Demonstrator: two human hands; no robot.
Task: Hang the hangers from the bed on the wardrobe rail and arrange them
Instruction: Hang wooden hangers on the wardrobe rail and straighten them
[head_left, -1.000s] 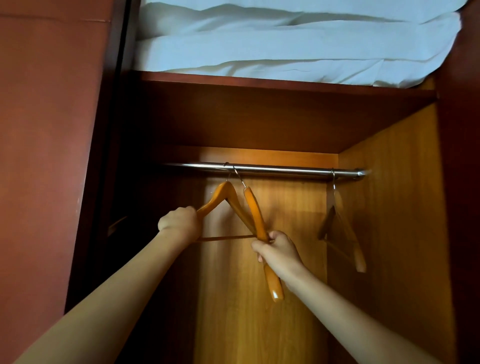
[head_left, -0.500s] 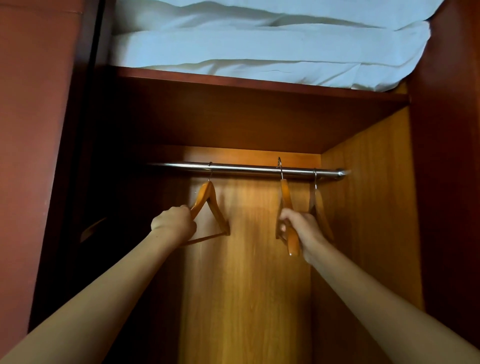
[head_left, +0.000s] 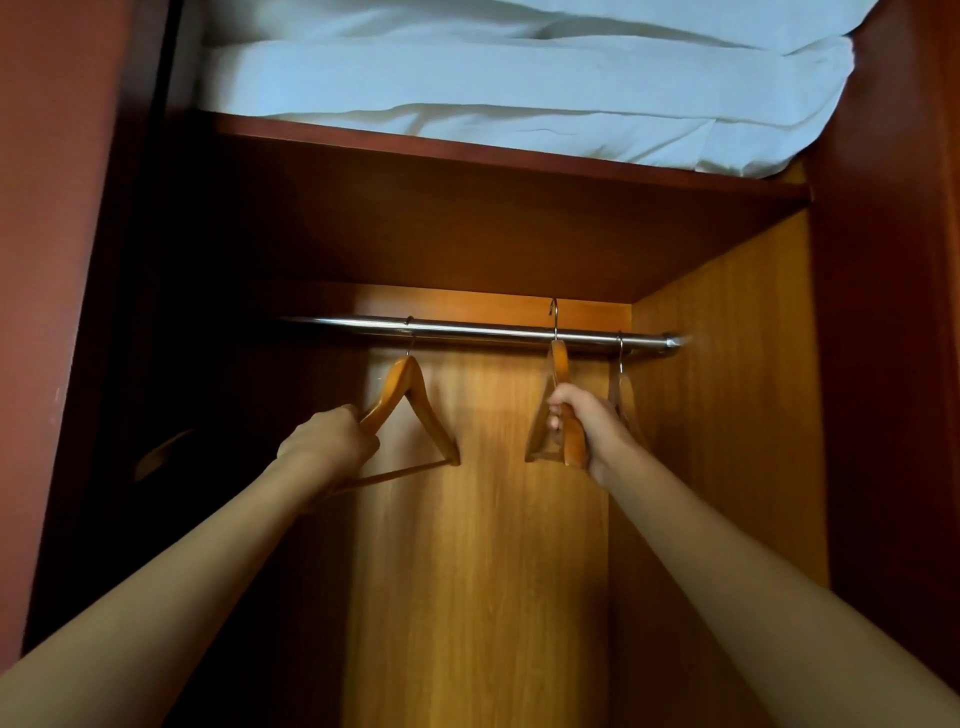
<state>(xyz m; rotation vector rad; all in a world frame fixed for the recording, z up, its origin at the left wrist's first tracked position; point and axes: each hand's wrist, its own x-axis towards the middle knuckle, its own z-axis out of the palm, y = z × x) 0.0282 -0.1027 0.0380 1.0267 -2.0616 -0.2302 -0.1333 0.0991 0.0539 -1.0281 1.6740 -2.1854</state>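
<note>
A chrome wardrobe rail (head_left: 483, 330) runs across the open wardrobe. Three orange wooden hangers hang from it. My left hand (head_left: 327, 447) grips the left arm of the left hanger (head_left: 415, 400), whose hook sits on the rail near its middle. My right hand (head_left: 587, 426) grips the middle hanger (head_left: 560, 364), turned nearly edge-on, with its hook raised a little above the rail. The third hanger (head_left: 623, 395) hangs at the rail's right end, partly hidden behind my right hand.
A shelf (head_left: 519, 156) above the rail carries folded white bedding (head_left: 493, 78). The wardrobe's right side panel (head_left: 727, 389) stands close to the third hanger. A dark red door (head_left: 62, 260) borders the left. The left interior is in deep shadow.
My right hand has carried its hanger from beside the left one rightward along the rail, close to the third hanger. My left hand keeps its hanger near the middle. The view tilted slightly.
</note>
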